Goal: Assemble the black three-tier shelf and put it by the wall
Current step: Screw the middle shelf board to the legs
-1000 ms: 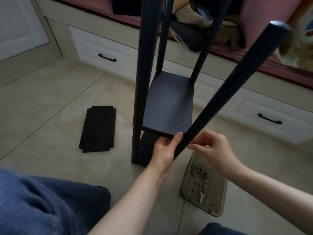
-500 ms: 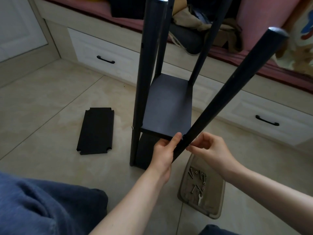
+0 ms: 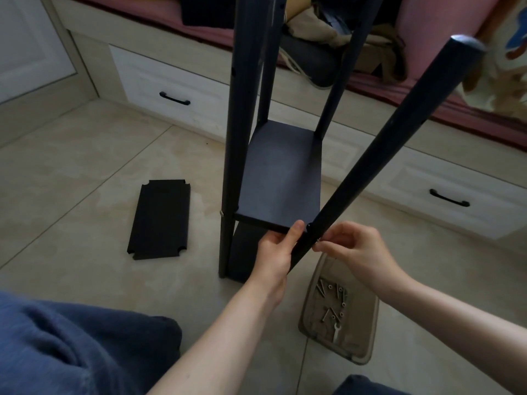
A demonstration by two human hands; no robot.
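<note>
- Little has moved since the earlier frame: right hand [image 3: 356, 252] has slid its fingertips slightly down the near-right pole [image 3: 385, 143]; left hand [image 3: 275, 252] stays put.
- Item: black shelf, part-built, standing on the tile floor in front of the drawer bench [image 3: 176, 89], just beyond the hands. 4 poles; middle board [image 3: 281, 178] and a lower board mounted.
- 1 loose board [image 3: 159, 220] lies flat on the floor to the left, well apart.
- Grip, left: clamped on the middle board's near edge, thumb on top, touching the pole.
- Grip, right: fingertips pinched together against the pole at the joint, apparently on a small fastener [image 3: 318, 240].
- Tray [image 3: 360, 323] near right holds screws [image 3: 332, 292] and a small wrench [image 3: 336, 332].
- Handling, judged: stiff poles, light thin boards. The near-right pole leans outward, so that joint looks loose. Lift by 2 poles close to a board, not by a board edge.
- Unclear: 3 pole tops are cut off, the left fingers are hidden under the board, the lower board is mostly hidden, and the fastener is barely a glint.
</note>
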